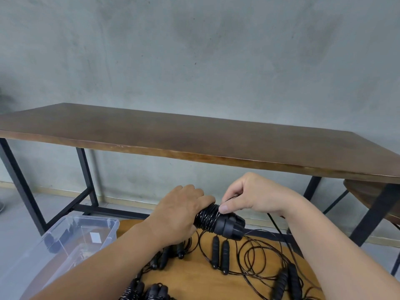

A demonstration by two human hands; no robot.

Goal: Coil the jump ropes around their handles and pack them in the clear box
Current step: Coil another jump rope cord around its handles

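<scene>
I see my left hand [181,210] grip paired black handles [225,225], glossy rope wound tight; right hand [249,194] pinches the rope [273,221].

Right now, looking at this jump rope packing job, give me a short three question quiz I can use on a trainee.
1. True or false: the left hand grips the handle pair being wrapped.
2. What is the right hand doing? A) reaching into the clear box B) pinching the cord at the coil C) resting flat on the long table
3. Fill in: the unwound ropes lie on the round ______ table.

Key: 1 true; 2 B; 3 wooden.
</scene>
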